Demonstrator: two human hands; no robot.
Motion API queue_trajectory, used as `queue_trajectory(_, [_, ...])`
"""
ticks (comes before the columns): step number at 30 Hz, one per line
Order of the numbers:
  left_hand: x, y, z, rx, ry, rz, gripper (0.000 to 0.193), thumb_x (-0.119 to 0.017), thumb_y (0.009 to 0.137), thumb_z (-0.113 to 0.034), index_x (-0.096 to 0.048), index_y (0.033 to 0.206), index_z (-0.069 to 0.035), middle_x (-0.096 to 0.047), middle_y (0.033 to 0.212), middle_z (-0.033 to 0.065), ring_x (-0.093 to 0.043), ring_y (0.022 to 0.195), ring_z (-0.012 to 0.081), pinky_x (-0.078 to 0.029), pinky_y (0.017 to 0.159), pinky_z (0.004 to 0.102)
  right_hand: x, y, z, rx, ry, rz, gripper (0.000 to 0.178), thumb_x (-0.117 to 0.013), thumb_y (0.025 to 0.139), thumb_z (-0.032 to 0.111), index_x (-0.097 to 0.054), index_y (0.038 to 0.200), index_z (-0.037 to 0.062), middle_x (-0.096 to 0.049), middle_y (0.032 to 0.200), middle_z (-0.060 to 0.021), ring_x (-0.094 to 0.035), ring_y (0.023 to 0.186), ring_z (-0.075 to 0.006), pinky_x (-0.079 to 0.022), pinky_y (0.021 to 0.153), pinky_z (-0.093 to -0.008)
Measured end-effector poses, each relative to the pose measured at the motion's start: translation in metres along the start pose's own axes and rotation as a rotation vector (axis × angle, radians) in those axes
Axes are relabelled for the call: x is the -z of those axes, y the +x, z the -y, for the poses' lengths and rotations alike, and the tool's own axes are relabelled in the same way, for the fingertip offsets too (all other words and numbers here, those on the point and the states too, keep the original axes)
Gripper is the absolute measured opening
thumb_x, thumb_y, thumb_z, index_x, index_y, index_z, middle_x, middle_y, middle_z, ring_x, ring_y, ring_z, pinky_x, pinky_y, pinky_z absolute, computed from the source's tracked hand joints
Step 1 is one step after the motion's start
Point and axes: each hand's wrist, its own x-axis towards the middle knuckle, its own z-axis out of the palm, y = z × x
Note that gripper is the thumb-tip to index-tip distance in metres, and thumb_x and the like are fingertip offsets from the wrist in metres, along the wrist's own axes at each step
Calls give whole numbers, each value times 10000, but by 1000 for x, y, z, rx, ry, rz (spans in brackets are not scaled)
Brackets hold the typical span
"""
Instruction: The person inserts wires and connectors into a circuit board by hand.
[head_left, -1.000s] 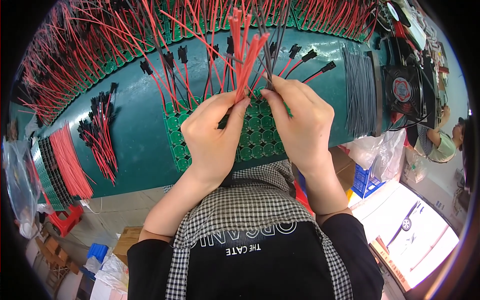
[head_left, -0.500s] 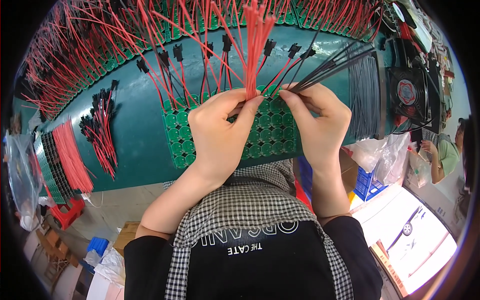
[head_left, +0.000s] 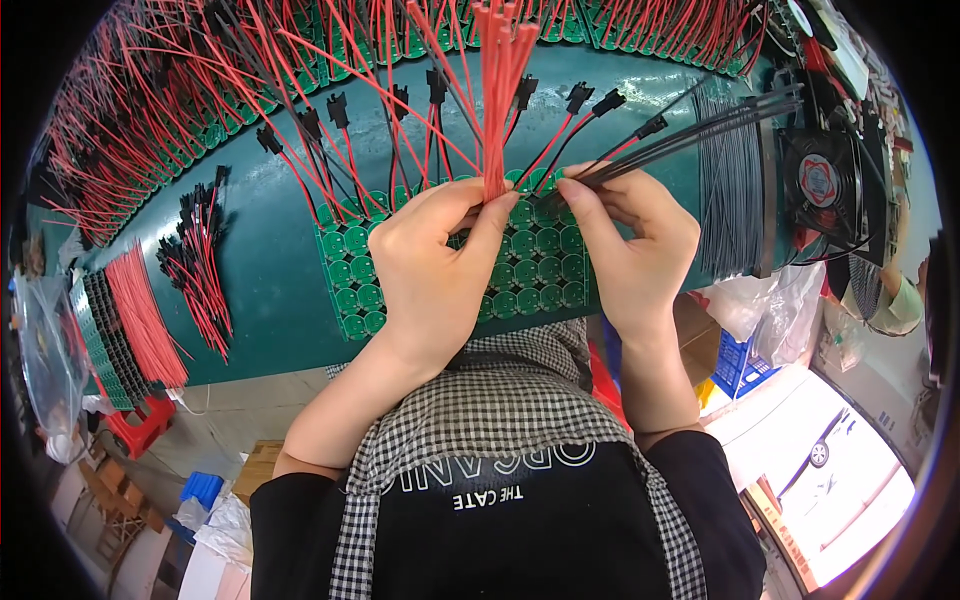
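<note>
A panel of green circuit boards (head_left: 540,268) lies on the table under both my hands. Along its far edge stand red and black leads ending in black plug connectors (head_left: 437,86). My left hand (head_left: 440,255) is closed round an upright bundle of red wires (head_left: 495,110), its fingertips at the panel's far rows. Close beside it, my right hand (head_left: 635,235) pinches a bundle of black wires (head_left: 700,136) that slants up to the right. The wire ends between my fingertips are too small to make out.
Many wired boards (head_left: 440,40) line the table's far side. On the left lie a pile of connector leads (head_left: 200,265), red wires (head_left: 145,310) and a black strip stack (head_left: 108,335). Grey wires (head_left: 728,185) and a black fan (head_left: 818,182) sit right. A person's sleeve (head_left: 898,308) shows far right.
The black wire bundle in my right hand has swung lower to the right. A connector lead now shows beside it. Both hands remain nearly in place; the person at far right has shifted.
</note>
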Motion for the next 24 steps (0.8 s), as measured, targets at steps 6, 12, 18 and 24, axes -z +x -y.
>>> queue_trajectory(6, [1, 0, 0, -4, 21, 7, 124, -705, 791, -35, -698, 900, 24, -695, 804, 130, -679, 668, 177, -532, 616, 259, 3, -1, 3, -79, 54, 34, 76, -691, 776, -41, -652, 841, -48, -680, 831, -89, -674, 736, -145, -543, 673, -255])
queue_trajectory(12, [1, 0, -1, -18, 25, 7, 121, -704, 792, -32, -695, 898, 26, -698, 815, 130, -679, 672, 178, -535, 621, 260, 3, -3, 0, -169, 156, 46, 77, -691, 774, -41, -659, 844, -48, -684, 844, -90, -673, 741, -138, -543, 669, -252])
queue_trajectory(18, [1, 1, -1, -48, 41, 8, 117, -700, 792, -24, -687, 894, 32, -693, 801, 128, -678, 668, 180, -524, 607, 260, 2, -4, -2, -80, 60, 21, 90, -706, 764, -37, -662, 841, -49, -693, 870, -106, -680, 754, -151, -542, 676, -252])
queue_trajectory(24, [1, 1, -1, -58, 74, 9, 113, -702, 790, -23, -682, 887, 32, -686, 784, 122, -668, 647, 177, -509, 589, 259, -2, -2, -2, 89, -132, 0, 88, -713, 757, -24, -652, 822, -29, -681, 803, -98, -678, 721, -180, -533, 650, -256])
